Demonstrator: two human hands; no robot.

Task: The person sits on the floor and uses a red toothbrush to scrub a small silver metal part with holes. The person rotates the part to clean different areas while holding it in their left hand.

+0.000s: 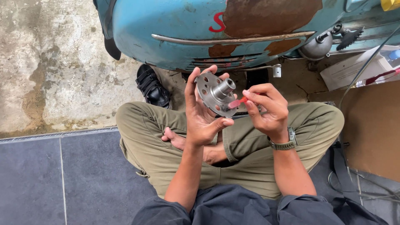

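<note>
My left hand (200, 114) holds up a round grey metal disc (210, 93) with several holes and a short hollow hub in its middle. Fingers wrap behind the disc and the thumb presses its lower rim. My right hand (266, 106) pinches a small red tool (236, 102), its tip touching the disc face just below the hub. A watch sits on the right wrist. I sit cross-legged in olive trousers, hands raised over my lap.
A rusty light-blue scooter body (175, 33) stands right in front of my knees. A black sandal (152, 87) lies beneath it. Brown cardboard (371, 125), a white box (354, 71) and cables (366, 187) lie at the right. Grey floor tiles (58, 179) spread at the left.
</note>
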